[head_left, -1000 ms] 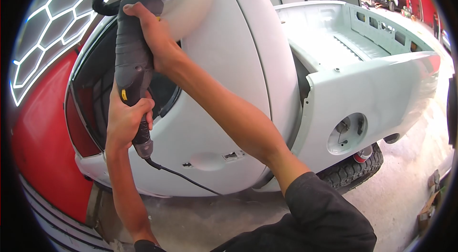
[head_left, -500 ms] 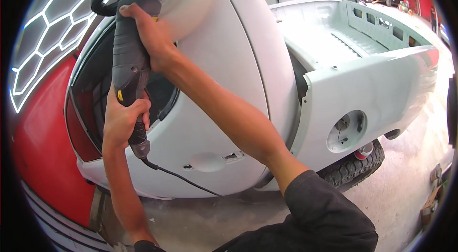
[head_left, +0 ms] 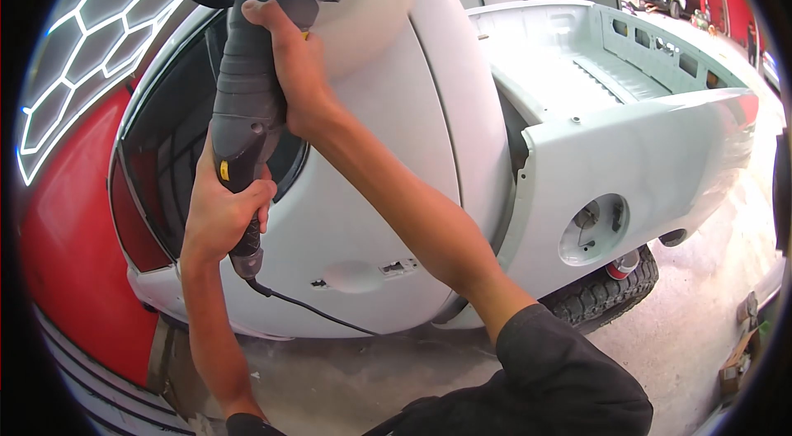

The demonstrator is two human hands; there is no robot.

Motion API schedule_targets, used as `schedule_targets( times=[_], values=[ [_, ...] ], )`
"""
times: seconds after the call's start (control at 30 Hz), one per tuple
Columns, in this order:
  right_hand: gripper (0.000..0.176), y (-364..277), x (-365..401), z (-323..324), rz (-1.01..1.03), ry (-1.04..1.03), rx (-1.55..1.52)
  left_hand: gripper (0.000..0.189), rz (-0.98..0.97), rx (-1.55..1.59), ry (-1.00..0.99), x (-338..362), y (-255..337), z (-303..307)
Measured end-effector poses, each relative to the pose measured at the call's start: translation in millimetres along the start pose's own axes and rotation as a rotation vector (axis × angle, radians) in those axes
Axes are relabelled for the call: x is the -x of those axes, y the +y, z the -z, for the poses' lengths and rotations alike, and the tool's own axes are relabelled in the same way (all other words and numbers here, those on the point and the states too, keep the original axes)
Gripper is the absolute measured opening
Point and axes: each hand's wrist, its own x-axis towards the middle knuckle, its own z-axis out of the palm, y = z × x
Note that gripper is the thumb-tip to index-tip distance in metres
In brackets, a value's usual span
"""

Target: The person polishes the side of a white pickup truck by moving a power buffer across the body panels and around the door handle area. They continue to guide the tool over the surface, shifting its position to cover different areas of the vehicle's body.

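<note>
A dark grey power polisher [head_left: 247,81] with a black loop handle and a yellow switch is held lengthwise against a white truck body [head_left: 371,155]. My left hand [head_left: 223,209] is wrapped round the polisher's rear grip, close to its cord. Higher up, my right hand [head_left: 293,56] grips the head of the tool, thumb on top. A pale round pad [head_left: 367,15], blurred, lies on the white panel to the right of the head. From the grip's end a black cord [head_left: 313,306] trails down across the lower door.
The dark side window [head_left: 177,139] lies left of the tool. At the right are the truck bed [head_left: 594,73], a round fuel opening [head_left: 592,228] and a tire [head_left: 610,292]. A red panel [head_left: 74,246] and hexagonal lights stand at the left, a cardboard box [head_left: 737,363] at the lower right.
Both hands and the polisher have shifted to the right, and the blurred pad has moved right with them along the white panel. Both hands keep their grip.
</note>
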Motion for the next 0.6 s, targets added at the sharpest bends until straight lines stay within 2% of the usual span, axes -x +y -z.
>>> schedule_targets(
  times=[0.1,0.2,0.3,0.37,0.57,0.6],
  values=[
    [0.034,-6.0,-0.1,1.7,0.022,-0.016,-0.003,0.067,0.013,-0.024,-0.015,-1.0,8.2,-1.1],
    [0.048,-2.5,-15.6,-0.9,-0.014,-0.084,0.047,0.064,-0.019,-0.017,0.010,-6.9,12.2,2.6],
    [0.049,-1.3,-31.9,-9.7,-0.031,-0.097,0.057,0.060,-0.020,-0.044,0.071,-15.2,17.0,3.9],
    [0.041,0.7,-38.8,-14.1,-0.022,-0.088,-0.001,0.059,-0.029,-0.073,0.091,-19.9,19.3,5.6],
    [0.035,-3.5,-0.8,-0.4,0.022,-0.024,-0.081,0.071,0.005,-0.095,-0.046,-0.8,21.7,5.0],
    [0.035,-4.6,10.7,2.2,0.043,-0.019,-0.097,0.083,0.044,-0.106,-0.059,6.5,22.4,4.1]
  ],
)
